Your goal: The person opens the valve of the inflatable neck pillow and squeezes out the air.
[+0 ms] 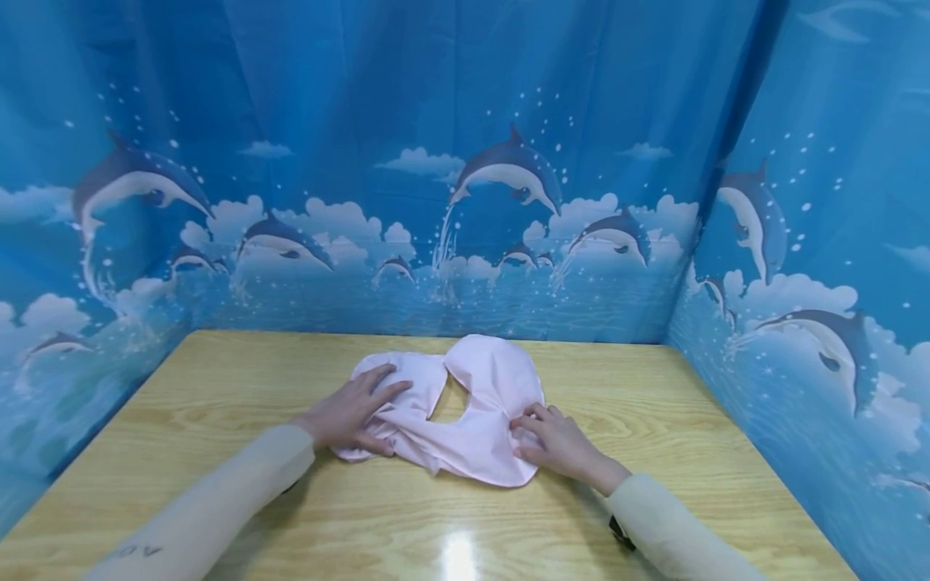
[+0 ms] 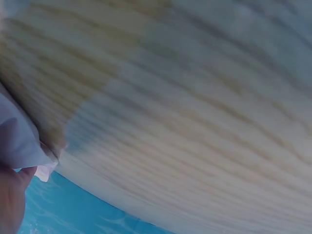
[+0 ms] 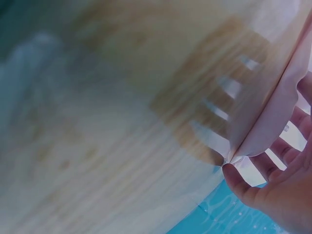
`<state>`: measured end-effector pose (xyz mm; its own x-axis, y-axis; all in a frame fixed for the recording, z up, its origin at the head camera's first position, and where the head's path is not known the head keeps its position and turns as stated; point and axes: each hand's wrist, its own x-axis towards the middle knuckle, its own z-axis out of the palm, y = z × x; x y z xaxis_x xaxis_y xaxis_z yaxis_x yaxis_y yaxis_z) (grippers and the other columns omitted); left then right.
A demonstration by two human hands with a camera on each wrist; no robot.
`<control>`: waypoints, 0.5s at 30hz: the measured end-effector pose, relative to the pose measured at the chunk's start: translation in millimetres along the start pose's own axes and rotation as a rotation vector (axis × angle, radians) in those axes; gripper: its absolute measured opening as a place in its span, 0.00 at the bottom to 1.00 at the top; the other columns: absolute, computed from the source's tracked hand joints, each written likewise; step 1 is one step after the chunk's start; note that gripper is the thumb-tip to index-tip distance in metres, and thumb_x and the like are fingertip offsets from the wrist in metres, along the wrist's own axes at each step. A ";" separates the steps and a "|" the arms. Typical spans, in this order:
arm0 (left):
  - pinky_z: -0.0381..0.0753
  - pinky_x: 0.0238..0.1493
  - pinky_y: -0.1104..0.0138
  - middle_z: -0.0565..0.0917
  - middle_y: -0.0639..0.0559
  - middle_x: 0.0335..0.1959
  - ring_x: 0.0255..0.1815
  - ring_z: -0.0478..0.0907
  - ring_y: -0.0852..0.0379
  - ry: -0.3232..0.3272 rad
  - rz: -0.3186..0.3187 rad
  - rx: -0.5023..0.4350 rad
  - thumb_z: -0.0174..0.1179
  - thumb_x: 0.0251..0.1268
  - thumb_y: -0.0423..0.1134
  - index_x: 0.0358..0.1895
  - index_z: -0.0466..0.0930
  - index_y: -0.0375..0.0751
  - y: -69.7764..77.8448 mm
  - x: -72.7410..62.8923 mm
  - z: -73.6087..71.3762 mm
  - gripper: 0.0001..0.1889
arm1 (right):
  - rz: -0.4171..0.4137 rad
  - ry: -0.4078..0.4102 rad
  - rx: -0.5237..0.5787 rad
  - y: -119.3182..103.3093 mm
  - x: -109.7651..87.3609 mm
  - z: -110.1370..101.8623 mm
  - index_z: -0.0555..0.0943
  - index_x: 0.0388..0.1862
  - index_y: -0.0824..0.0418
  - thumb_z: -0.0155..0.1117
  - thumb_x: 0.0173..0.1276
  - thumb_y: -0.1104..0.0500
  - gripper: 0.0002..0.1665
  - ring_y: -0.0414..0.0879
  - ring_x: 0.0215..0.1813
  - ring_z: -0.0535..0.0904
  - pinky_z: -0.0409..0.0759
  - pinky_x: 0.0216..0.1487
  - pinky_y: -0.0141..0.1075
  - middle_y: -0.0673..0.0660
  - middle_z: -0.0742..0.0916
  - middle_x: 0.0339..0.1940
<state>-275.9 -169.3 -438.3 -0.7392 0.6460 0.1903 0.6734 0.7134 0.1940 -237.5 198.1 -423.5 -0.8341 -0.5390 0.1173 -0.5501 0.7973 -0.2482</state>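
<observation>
A pale pink U-shaped cloth cover, like one for a neck pillow, lies rumpled on the table with its curved ends toward the back wall. My left hand rests on its left side, fingers spread and thumb near the front edge. At the right side, my right hand pinches the fabric with bent fingers, and creases run from the fingertips. In the right wrist view, the thumb of the right hand meets the edge of the cloth. Only part of the left hand shows beside the fabric in the left wrist view.
A light wood-grain table spreads under both forearms, with a bright glare spot near its front. Blue curtains printed with dolphins and clouds enclose the table's back and sides. Both arms wear pale sleeves.
</observation>
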 end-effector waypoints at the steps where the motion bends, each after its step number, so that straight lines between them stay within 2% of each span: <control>1: 0.57 0.64 0.42 0.47 0.42 0.73 0.70 0.51 0.39 -0.005 -0.005 -0.005 0.52 0.38 0.78 0.71 0.51 0.59 -0.3 0.7 0.7 0.53 | 0.000 -0.001 0.000 -0.1 0.0 0.1 0.78 0.48 0.50 0.63 0.59 0.48 0.18 0.48 0.44 0.69 0.67 0.35 0.40 0.53 0.76 0.47; 5: 0.53 0.65 0.41 0.43 0.45 0.74 0.72 0.46 0.40 -0.032 -0.038 -0.010 0.50 0.36 0.80 0.70 0.50 0.61 -1.1 4.7 3.9 0.53 | 0.004 -0.006 -0.002 -0.7 0.1 0.1 0.78 0.48 0.50 0.63 0.59 0.48 0.18 0.48 0.44 0.69 0.67 0.35 0.41 0.53 0.76 0.47; 10: 0.46 0.67 0.40 0.47 0.47 0.73 0.73 0.43 0.39 -0.035 -0.068 -0.021 0.50 0.34 0.81 0.69 0.53 0.61 2.3 8.6 3.3 0.53 | 0.009 -0.013 0.001 -0.8 0.5 0.1 0.78 0.48 0.50 0.62 0.60 0.48 0.18 0.48 0.45 0.69 0.67 0.35 0.41 0.53 0.76 0.47; 15: 0.46 0.67 0.41 0.52 0.47 0.71 0.72 0.46 0.41 -0.029 -0.097 -0.033 0.50 0.34 0.81 0.68 0.53 0.67 2.1 12.5 3.5 0.51 | 0.013 -0.017 0.007 -0.8 0.8 -0.6 0.78 0.49 0.50 0.62 0.60 0.47 0.18 0.48 0.44 0.68 0.67 0.35 0.41 0.53 0.76 0.47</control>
<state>-283.7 -158.7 -438.9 -0.8008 0.5821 0.1410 0.5980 0.7640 0.2423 -237.8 197.2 -422.5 -0.8405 -0.5329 0.0974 -0.5386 0.8026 -0.2565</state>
